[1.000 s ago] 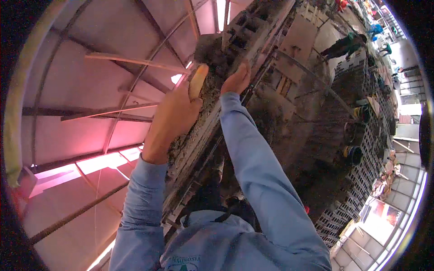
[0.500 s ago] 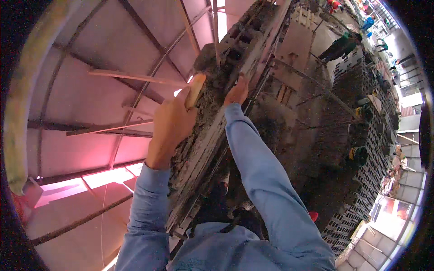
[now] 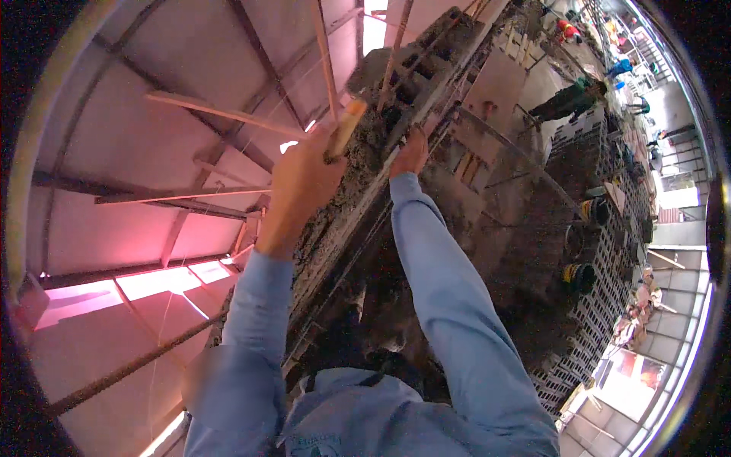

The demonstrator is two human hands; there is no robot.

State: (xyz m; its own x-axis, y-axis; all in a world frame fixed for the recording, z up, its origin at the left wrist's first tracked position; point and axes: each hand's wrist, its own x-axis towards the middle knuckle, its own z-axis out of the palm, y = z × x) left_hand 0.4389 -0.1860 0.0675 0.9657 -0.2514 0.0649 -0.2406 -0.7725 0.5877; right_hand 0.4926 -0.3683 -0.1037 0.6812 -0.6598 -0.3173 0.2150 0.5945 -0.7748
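Observation:
My left hand (image 3: 308,175) is closed round a short yellowish wooden handle (image 3: 349,126) above the top of a block wall. The rest of that tool is hidden by the hand and the dark surface, so its kind is unclear. Rough grey mortar (image 3: 362,162) lies along the wall top beneath it. My right hand (image 3: 411,154) is at the wall's right side, with its fingers curled against a long wooden board (image 3: 352,209) that runs along the edge. Beyond both hands, hollow concrete blocks (image 3: 415,76) continue the wall.
Wooden struts (image 3: 217,112) and pink-lit metal sheeting (image 3: 99,236) stand close on the left. Lower on the right are stacked hollow blocks (image 3: 590,312), buckets (image 3: 579,278) and a slanting pole (image 3: 525,156). A person in dark green (image 3: 571,99) bends over farther off, with other people beyond.
My left hand has moved slightly up and to the right with the wooden handle. The right hand stays at the board, while the whole view has shifted a little.

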